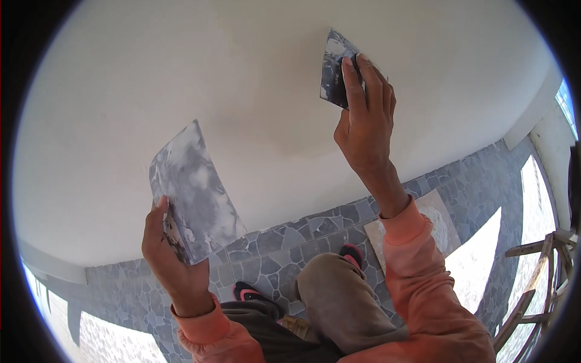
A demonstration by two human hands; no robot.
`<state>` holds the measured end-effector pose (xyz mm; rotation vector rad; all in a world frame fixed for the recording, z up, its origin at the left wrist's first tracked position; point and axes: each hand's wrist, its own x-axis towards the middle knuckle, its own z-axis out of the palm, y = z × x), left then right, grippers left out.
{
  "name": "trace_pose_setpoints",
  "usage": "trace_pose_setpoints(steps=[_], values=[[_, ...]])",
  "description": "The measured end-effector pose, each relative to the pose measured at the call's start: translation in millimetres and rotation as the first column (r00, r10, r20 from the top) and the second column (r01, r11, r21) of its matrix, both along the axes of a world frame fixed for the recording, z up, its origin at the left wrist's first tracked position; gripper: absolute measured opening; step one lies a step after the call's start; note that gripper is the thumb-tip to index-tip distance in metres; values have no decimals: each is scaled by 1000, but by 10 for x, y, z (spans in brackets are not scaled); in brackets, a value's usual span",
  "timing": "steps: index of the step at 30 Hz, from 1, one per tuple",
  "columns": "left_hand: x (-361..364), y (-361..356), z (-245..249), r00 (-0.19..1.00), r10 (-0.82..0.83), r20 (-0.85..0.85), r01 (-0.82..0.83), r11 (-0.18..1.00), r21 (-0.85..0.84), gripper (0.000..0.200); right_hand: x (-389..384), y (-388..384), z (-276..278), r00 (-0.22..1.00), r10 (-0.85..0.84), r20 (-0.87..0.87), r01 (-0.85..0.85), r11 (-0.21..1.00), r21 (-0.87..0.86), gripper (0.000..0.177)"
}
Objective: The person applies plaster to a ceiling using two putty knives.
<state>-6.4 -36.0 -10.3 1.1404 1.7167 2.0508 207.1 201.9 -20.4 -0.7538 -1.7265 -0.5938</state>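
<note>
My right hand [366, 115] is closed on a dark, flat putty scraper [333, 71], its fingers stretched along the back. White smears mark the scraper, which lies against the pale wall [260, 78]. Lower and to the left, my left hand [175, 248] grips a larger flat putty plate [193, 190] by its lower edge, thumb at the near side. Grey and white putty streaks cover the plate's face. Around the right hand the wall has a slightly darker, damp-looking patch.
Below the wall runs a floor of grey stone-pattern tiles [272, 248]. A putty-smeared board [445, 221] lies by the wall under my right arm. At the right stands a wooden frame like a stool or ladder [532, 290]. My knees are bent between the arms.
</note>
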Motion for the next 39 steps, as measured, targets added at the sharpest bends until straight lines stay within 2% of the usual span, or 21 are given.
trace_pose_setpoints(steps=[1,3,4,6,10,12,13,16,17,20,22,23,26,28,30,31,34,36,39], values=[[-2,8,62,950,-87,298,66,994,81,38,-47,6,-125,998,57,24,-58,998,22,63],[2,10,62,977,-65,202,54,997,57,39,-116,-69,-399,995,42,95,-42,999,-4,62],[3,-11,15,979,34,-202,-41,999,-34,39,-138,-93,-553,990,45,137,-44,999,-10,61],[-25,-43,-6,833,95,-546,-164,983,-80,41,-190,-213,-830,972,52,231,-41,998,-52,57],[-38,-17,-49,913,105,-394,-143,987,-68,47,-210,-376,-1358,932,185,311,-137,976,-171,54],[-41,-18,-44,890,115,-440,-161,985,-69,51,-144,-488,-1487,906,269,328,-186,947,-263,57],[-51,-32,-30,842,122,-525,-189,979,-77,52,-102,-544,-1532,891,309,333,-207,928,-310,58],[-47,-26,-26,783,126,-609,-208,976,-65,55,72,-733,-1408,875,434,217,-312,846,-432,65],[-44,-20,-26,788,127,-602,-205,977,-62,56,158,-766,-1301,888,431,160,-325,834,-445,69],[-42,-22,-29,796,119,-594,-197,978,-67,56,423,-585,-878,935,337,-109,-354,871,-341,69],[-62,-38,-22,754,110,-647,-200,977,-67,56,618,-360,-606,953,185,-239,-253,920,-299,66],[-64,-39,-26,736,110,-668,-202,977,-62,57,724,-222,-512,965,87,-248,-160,942,-295,63],[-72,-42,-34,740,119,-662,-204,977,-53,57,912,158,-388,974,-50,-220,12,986,-169,59],[-72,-35,-46,811,131,-570,-206,976,-69,58,882,260,-360,979,-34,-200,1,987,-161,60],[-53,-24,-48,820,128,-558,-210,974,-85,58,834,295,-431,987,-28,-156,5,990,-141,62],[-39,-37,-13,784,119,-609,-214,973,-86,58,760,275,-497,992,-29,-123,13,992,-124,63],[-53,-29,-20,740,108,-664,-218,972,-84,58,548,206,-777,999,8,-39,-12,994,-111,64],[-46,-19,-46,775,109,-622,-201,977,-78,59,410,122,-1012,1000,19,22,-17,995,-99,64],[-10,-7,-65,815,109,-569,-181,981,-72,59,256,-54,-1413,992,94,87,-78,981,-176,62]])
